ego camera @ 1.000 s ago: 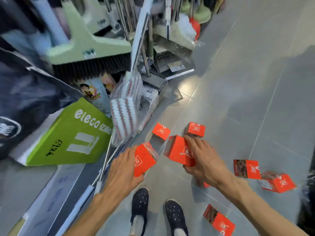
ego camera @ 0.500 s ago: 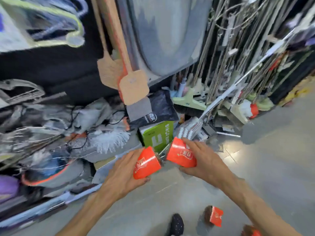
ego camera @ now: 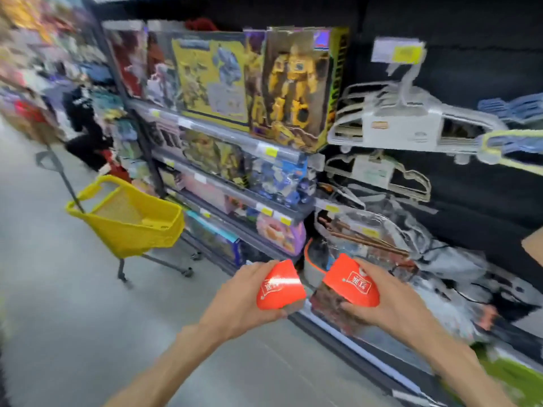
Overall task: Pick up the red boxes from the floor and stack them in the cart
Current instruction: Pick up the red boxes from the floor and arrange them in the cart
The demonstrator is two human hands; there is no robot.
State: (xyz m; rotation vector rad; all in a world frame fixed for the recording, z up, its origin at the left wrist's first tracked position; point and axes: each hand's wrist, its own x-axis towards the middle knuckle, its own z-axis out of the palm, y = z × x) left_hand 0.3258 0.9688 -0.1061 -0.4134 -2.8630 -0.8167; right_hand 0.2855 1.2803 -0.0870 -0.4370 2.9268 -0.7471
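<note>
Gripping a red box each, both hands are held out in front of the chest above the grey floor (ego camera: 58,318). The left hand (ego camera: 244,301) is closed around the left box (ego camera: 280,284), fingers wrapped under its lower edge, a white label on its top face. The right hand (ego camera: 390,306) is closed on the right box (ego camera: 352,284), thumb and fingers clamping its near side; a darker printed face of the box shows at its 7 o'clock side. The two boxes sit side by side, close but apart, the right one at 3 o'clock from the left.

From the left box, the yellow cart (ego camera: 129,221) stands well apart at 10 o'clock, on wheels, with its black handle (ego camera: 58,171) rising at its 11 o'clock. What can be seen of its inside shows no box; the bottom is partly hidden by the rim.

Shelves (ego camera: 223,136) of toy boxes run from 12 o'clock of the hands down past the cart, with a yellow robot toy (ego camera: 293,83) on the top shelf. White hangers (ego camera: 405,121) hang at 1 o'clock. The picture is blurred.
</note>
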